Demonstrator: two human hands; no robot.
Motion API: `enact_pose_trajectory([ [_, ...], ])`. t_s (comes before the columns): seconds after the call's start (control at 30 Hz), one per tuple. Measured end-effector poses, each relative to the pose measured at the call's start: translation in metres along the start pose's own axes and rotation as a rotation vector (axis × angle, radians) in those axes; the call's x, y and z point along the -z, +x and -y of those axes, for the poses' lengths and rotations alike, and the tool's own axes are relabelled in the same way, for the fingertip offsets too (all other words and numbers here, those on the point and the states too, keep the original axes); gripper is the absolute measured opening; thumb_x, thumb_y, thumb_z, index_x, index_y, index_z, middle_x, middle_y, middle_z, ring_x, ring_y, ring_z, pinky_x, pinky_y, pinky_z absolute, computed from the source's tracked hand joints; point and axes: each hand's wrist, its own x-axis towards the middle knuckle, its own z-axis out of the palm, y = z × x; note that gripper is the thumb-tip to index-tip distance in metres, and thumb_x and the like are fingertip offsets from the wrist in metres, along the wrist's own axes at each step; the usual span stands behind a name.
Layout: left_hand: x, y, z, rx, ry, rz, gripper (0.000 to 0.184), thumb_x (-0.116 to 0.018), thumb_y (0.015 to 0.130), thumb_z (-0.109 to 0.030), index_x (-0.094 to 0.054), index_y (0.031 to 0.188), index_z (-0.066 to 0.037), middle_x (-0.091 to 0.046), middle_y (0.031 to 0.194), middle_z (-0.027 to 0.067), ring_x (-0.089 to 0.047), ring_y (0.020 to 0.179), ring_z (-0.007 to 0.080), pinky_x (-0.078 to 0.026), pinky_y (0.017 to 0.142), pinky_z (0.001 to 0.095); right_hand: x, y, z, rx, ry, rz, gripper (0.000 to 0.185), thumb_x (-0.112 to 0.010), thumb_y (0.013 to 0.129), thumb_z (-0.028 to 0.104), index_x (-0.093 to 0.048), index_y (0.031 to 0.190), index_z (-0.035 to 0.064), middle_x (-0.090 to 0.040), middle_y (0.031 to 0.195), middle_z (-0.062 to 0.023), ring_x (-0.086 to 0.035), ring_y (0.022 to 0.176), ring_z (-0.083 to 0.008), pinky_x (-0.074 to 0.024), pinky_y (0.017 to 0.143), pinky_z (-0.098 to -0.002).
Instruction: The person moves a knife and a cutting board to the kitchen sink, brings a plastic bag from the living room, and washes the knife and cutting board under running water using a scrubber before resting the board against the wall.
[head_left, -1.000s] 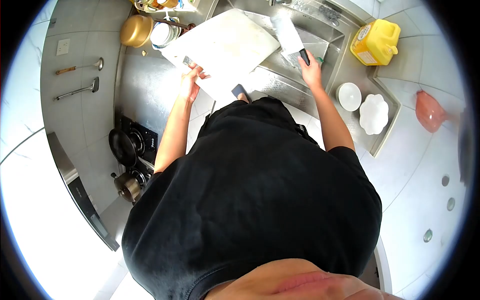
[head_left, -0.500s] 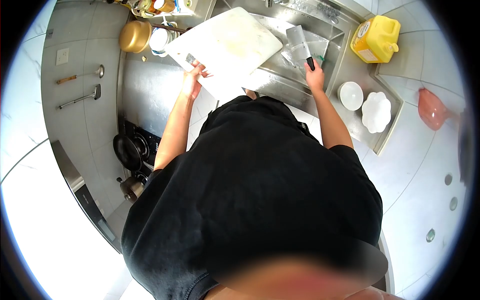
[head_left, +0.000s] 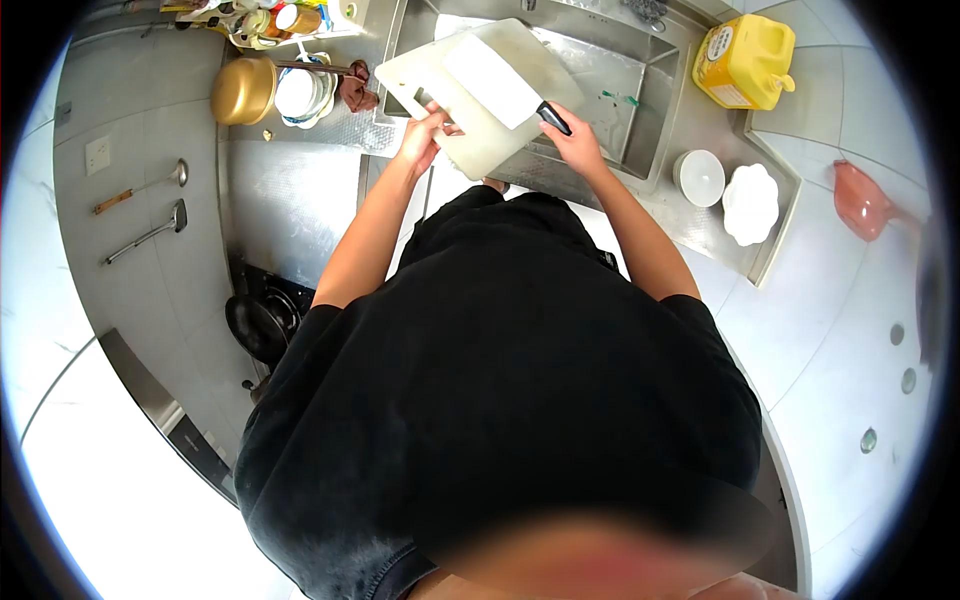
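My one camera rides on the person's head, looking steeply down and forward over the black shirt (head_left: 500, 370), which sits closest and fills the lower middle. Beyond it, I see the left hand (head_left: 421, 143) and right hand (head_left: 577, 145) at arm's length, then the steel sink (head_left: 655, 100), its far edge near the top. My wide lens bows the surroundings.
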Motion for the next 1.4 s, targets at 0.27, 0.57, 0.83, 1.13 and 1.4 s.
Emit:
enact_pose_trajectory([
  [0.27, 0.010, 0.012, -0.002, 0.020, 0.015, 0.074, 0.056, -0.052, 0.088, 0.000, -0.046, 0.144, 0.000, -0.065, 0.118, 0.0156, -0.070, 0.094, 0.0263, -0.059, 0.090, 0.0430, 0.050, 0.018, -0.033, -0.407, -0.554, -0.333, 0.053, -0.070, 0.093, 0.042, -0.064, 0.135, 0.0097, -0.071, 0.121, -0.0203, -0.068, 0.113, -0.0358, -0.0526, 0.092, -0.0390],
  [0.57, 0.012, 0.025, -0.001, 0.017, 0.002, 0.084, 0.057, -0.053, 0.087, 0.001, -0.046, 0.144, 0.001, -0.064, 0.122, 0.0163, -0.070, 0.093, 0.0252, -0.060, 0.090, 0.0414, 0.012, 0.008, 0.007, -0.043, -0.028, -0.049, 0.047, -0.075, 0.093, 0.026, -0.064, 0.133, 0.0038, -0.073, 0.112, -0.0113, -0.067, 0.097, -0.0145, -0.0513, 0.090, -0.0285],
  [0.83, 0.002, 0.014, -0.015, 0.053, 0.118, 0.100, 0.055, -0.057, 0.090, 0.000, -0.042, 0.143, 0.004, -0.062, 0.123, 0.0153, -0.070, 0.099, 0.0252, -0.061, 0.093, 0.0386, -0.020, 0.032, 0.062, 0.065, 0.065, 0.174, 0.046, -0.076, 0.092, 0.022, -0.065, 0.132, 0.0033, -0.074, 0.113, -0.0126, -0.068, 0.098, -0.0156, -0.0520, 0.090, -0.0303],
  [1.13, -0.001, 0.004, -0.016, 0.039, 0.044, 0.216, 0.057, -0.058, 0.090, 0.002, -0.041, 0.145, 0.004, -0.059, 0.136, 0.0216, -0.069, 0.109, 0.0275, -0.059, 0.098, 0.0380, 0.010, 0.053, -0.018, -0.153, -0.297, -0.157, 0.046, -0.073, 0.091, 0.037, -0.066, 0.132, 0.0183, -0.074, 0.114, -0.0150, -0.071, 0.104, -0.0295, -0.0535, 0.090, -0.0359],
  [1.4, 0.001, 0.023, -0.007, 0.060, 0.057, 0.245, 0.059, -0.056, 0.090, 0.003, -0.039, 0.147, 0.003, -0.060, 0.134, 0.0204, -0.070, 0.106, 0.0259, -0.059, 0.096, 0.0375, 0.006, 0.040, 0.002, -0.093, 0.043, -0.110, 0.047, -0.075, 0.094, 0.026, -0.063, 0.133, 0.0027, -0.073, 0.109, -0.0058, -0.064, 0.092, -0.0124, -0.0509, 0.085, -0.0282],
])
